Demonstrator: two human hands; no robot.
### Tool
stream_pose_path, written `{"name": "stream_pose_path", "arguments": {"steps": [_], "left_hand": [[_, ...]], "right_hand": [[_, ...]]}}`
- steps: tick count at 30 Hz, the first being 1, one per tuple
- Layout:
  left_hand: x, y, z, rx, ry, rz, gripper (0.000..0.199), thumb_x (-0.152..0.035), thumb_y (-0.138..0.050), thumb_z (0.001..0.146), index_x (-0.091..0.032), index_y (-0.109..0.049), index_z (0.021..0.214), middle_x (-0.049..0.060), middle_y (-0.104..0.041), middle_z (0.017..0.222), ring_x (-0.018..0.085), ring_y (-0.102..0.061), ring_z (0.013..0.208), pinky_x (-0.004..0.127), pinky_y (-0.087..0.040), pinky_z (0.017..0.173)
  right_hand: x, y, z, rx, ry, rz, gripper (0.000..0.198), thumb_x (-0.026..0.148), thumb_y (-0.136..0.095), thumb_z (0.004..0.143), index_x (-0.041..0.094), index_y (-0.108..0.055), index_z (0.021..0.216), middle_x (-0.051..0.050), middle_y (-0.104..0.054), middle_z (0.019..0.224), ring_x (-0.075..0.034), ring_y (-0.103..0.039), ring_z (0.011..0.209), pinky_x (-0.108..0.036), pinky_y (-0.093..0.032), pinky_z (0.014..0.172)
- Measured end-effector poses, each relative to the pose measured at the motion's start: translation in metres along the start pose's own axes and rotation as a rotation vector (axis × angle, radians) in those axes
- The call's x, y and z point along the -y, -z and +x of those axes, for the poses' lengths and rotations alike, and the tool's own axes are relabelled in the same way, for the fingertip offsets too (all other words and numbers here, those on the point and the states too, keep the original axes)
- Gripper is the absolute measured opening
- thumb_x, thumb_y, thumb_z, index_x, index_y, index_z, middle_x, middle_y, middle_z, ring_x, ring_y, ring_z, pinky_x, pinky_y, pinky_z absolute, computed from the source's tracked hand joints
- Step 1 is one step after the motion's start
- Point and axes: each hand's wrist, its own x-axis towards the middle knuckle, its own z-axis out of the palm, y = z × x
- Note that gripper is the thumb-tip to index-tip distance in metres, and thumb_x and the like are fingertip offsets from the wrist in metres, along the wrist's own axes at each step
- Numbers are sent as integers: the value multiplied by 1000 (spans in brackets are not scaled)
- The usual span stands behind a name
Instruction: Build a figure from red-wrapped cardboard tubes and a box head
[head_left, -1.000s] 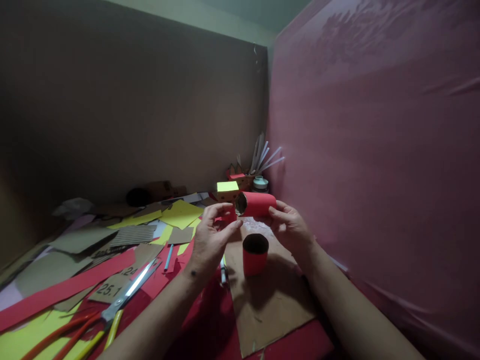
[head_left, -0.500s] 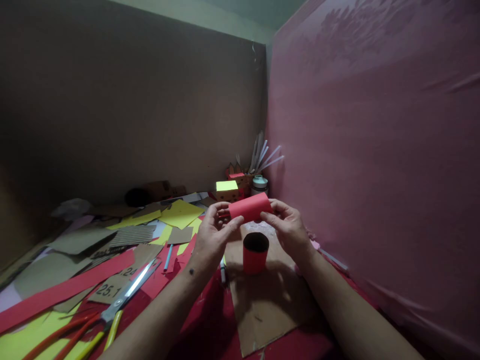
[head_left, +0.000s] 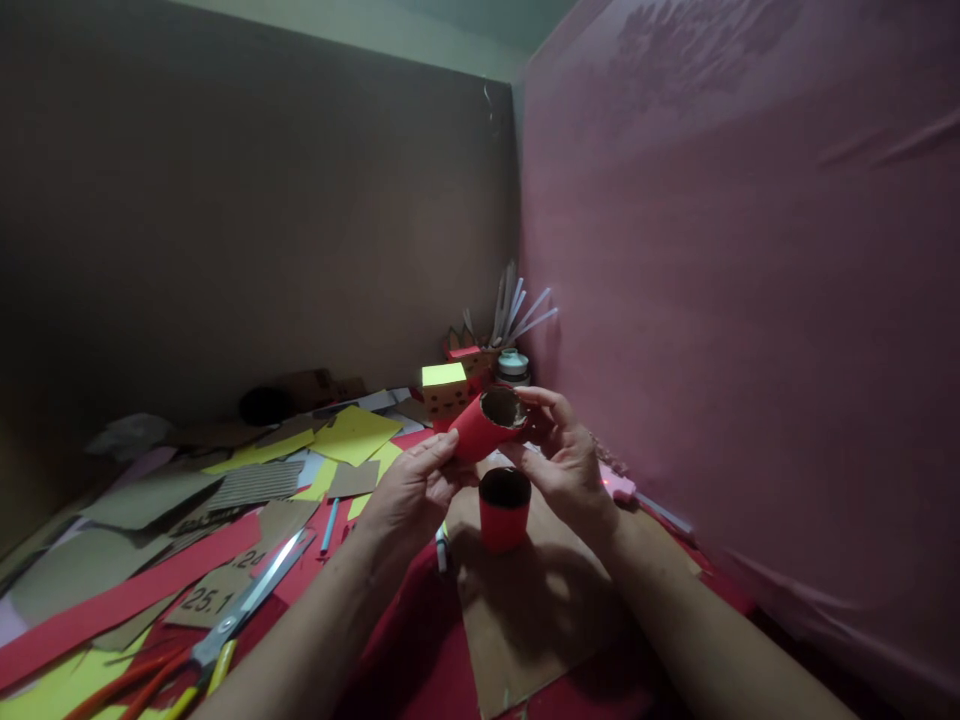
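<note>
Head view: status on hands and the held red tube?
Left hand grips tilted red tube. Right hand at its open rim. Second red tube upright on cardboard sheet.

Red tube (head_left: 477, 432), visible open end (head_left: 503, 407) now beside right hand (head_left: 564, 462)

Tilted red tube (head_left: 478, 434), brown inside

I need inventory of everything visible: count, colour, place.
Held tube: 1, red, centre
Board: 1, brown, centre
Upright tube: 1, red, on board
Pen: 1, pale, beside board
Scissors: 1, red-yellow handles, left
Papers: several, yellow, red, left
Cardboard scraps: several, brown, left
Rod: 1, blue, left
Yellow-topped box: 1, brown, back
Jar: 1, pale, back
Sticks: several, white, back
Tool: 1, pink, right
Walls: 2, grey, pink, back, right
Left hand: 1, grips tube
Right hand: 1, at rim
</note>
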Motion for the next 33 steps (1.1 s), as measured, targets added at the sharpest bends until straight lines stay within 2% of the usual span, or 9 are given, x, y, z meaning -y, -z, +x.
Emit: {"name": "stream_pose_path", "arguments": {"steps": [5,13,17,19,21,24,27,29,33], "left_hand": [[0,3,3,22,22,-37,25,-30,-73,76,-9,-73,91,9,-69,81,15,-60,67,27,-52,62],[-3,3,1,46,3,22,27,-31,-72,78,-12,-73,98,11,-72,98,19,-65,84,30,-52,76],[-3,-1,-2,43,0,96,27,-33,-74,75,-12,-73,93,9,-72,88,18,-65,77,29,-50,72],[-3,-5,-4,38,-5,151,27,-34,-75,74,-12,-73,87,8,-71,80,16,-63,70,28,-49,68],[-3,-8,-5,6,-35,215,26,-36,-76,73,-12,-72,83,6,-70,74,14,-61,65,26,-46,66],[-1,-5,-4,-92,-92,306,22,-35,-76,72,-14,-70,77,2,-67,70,11,-56,62,24,-43,62],[1,3,-2,-166,-74,370,12,-22,-75,67,-15,-68,73,2,-66,72,11,-56,61,24,-44,57],[3,7,-1,-173,-18,394,13,-13,-72,61,-15,-68,74,3,-67,75,11,-55,55,26,-47,52],[3,11,-1,-87,76,411,21,-7,-66,56,-16,-69,74,5,-68,73,14,-59,52,32,-52,51]], "right_hand": [[0,-2,-1,18,14,107,58,7,-69,75,34,-52,123,0,-56,108,-11,-60,81,-27,-54,75],[2,1,-1,49,-72,-18,58,22,-73,79,32,-52,131,-4,-56,114,-17,-62,89,-34,-54,85],[5,0,-1,70,-68,-70,58,24,-78,74,30,-55,127,-4,-57,115,-20,-60,100,-33,-52,87],[7,0,0,69,-83,-83,53,25,-80,70,27,-57,119,-3,-61,107,-19,-61,96,-32,-52,84],[9,1,4,30,-91,-102,46,27,-80,70,24,-58,110,-3,-64,99,-18,-61,89,-31,-51,80],[4,8,17,-116,-110,-159,44,31,-79,69,21,-57,106,-3,-65,94,-18,-62,84,-32,-51,77],[-9,19,36,-227,-169,-355,41,31,-77,67,17,-58,101,-6,-67,94,-21,-62,87,-36,-49,81],[-21,26,47,-235,-274,-471,39,28,-75,63,17,-59,97,-6,-67,94,-22,-62,90,-37,-48,83],[-43,33,60,-208,-391,-485,37,28,-74,59,16,-59,90,-5,-67,87,-22,-63,84,-38,-49,78]]}}
